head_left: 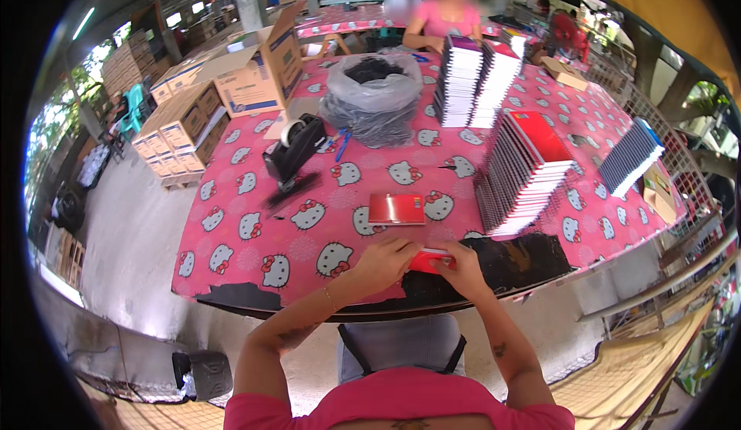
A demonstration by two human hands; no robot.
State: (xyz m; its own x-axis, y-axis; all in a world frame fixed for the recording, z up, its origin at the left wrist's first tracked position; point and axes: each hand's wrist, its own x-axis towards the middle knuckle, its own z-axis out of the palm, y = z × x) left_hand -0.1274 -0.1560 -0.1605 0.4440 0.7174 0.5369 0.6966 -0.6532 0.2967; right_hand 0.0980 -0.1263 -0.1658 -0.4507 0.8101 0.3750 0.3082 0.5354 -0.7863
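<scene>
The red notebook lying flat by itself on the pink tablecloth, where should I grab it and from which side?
Judging by its pose, take the red notebook by its near long edge, coming from the person's side. It lies flat, apart from the leaning stack, so fingers can likely slide under that free edge.

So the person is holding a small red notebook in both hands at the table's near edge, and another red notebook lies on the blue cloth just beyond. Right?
Almost. The head view shows both hands, left hand and right hand, on the small red notebook, and the other red notebook lying just beyond, but the cloth is pink with a cat pattern, not blue.
</scene>
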